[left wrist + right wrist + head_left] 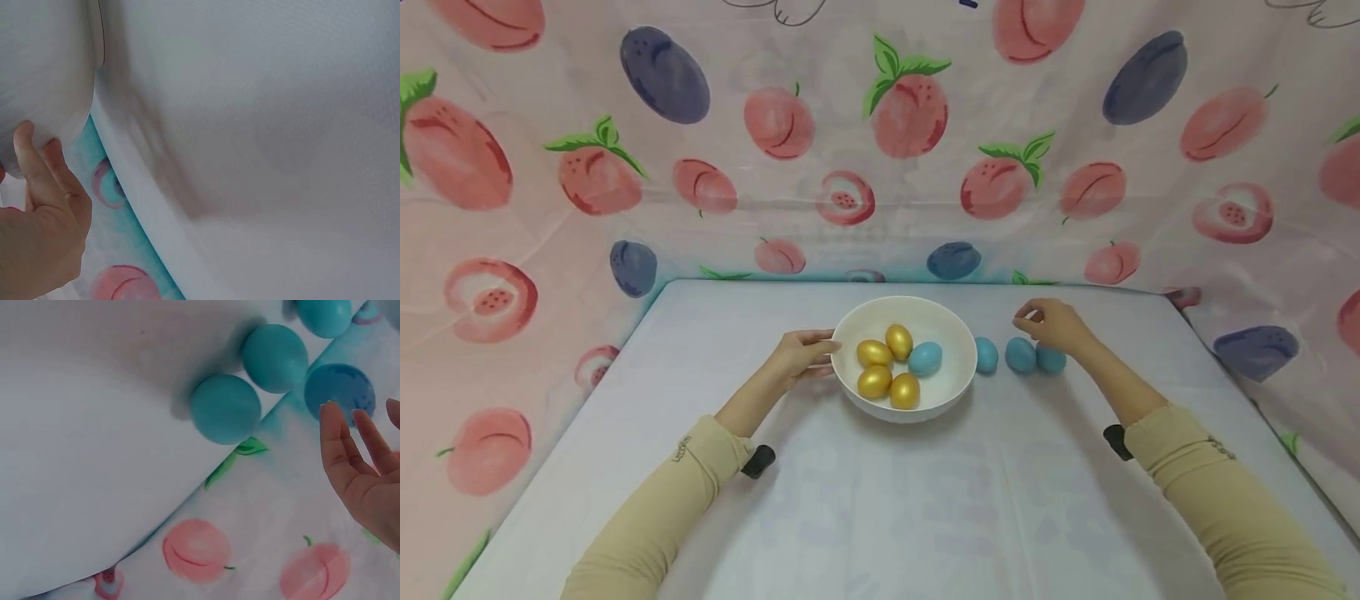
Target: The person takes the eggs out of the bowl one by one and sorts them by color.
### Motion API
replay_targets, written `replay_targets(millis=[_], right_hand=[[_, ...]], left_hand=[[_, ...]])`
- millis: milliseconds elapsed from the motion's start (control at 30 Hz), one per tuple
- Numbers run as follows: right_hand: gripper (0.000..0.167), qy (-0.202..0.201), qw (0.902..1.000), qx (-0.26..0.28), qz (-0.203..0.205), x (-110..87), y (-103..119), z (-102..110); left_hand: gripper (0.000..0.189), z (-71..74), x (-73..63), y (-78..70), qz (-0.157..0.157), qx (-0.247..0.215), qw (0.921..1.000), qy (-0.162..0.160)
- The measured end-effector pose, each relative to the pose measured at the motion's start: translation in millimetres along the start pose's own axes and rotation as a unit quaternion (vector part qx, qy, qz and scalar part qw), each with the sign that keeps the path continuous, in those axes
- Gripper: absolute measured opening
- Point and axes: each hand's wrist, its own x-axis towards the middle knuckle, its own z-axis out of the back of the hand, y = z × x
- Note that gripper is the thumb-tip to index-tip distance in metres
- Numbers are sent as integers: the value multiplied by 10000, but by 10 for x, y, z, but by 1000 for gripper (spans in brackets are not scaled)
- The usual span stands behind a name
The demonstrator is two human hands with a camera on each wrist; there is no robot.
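Observation:
A white bowl [943, 392] holds several gold eggs [874, 382] and one blue egg [925, 358]. My left hand [799, 357] grips the bowl's left side, with the thumb at the rim and the fingers along the outer wall; in the left wrist view that hand [47, 212] lies against the white wall. To the right of the bowl, three more blue eggs [987, 355] stand in a row. Over the two rightmost of them hovers my right hand [1056, 325], its fingers loosely bent around nothing. The right wrist view shows this hand [362, 469] apart from the blue eggs [225, 409].
A white cloth covers the table [880, 517]. Behind it and at the sides hangs a curtain [850, 100] printed with peaches and dark plums. Dark wrist straps [758, 461] show below the beige sleeves [662, 500].

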Motion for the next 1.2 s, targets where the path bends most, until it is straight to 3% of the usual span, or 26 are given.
replay_targets(millis=[200, 600, 833, 1200], right_hand=[[30, 45, 9995, 123, 287, 12, 153, -19], [25, 56, 9952, -163, 958, 43, 576, -109], [28, 478, 9916, -413, 1126, 117, 763, -155], [25, 870, 9766, -1116, 1623, 160, 995, -177]], left_hand=[[51, -14, -16, -21, 6, 14, 10000, 22], [50, 0, -12, -101, 476, -103, 9988, -12], [46, 61, 12, -115, 416, -183, 9989, 76], [46, 36, -21, -203, 503, 74, 9987, -22]])
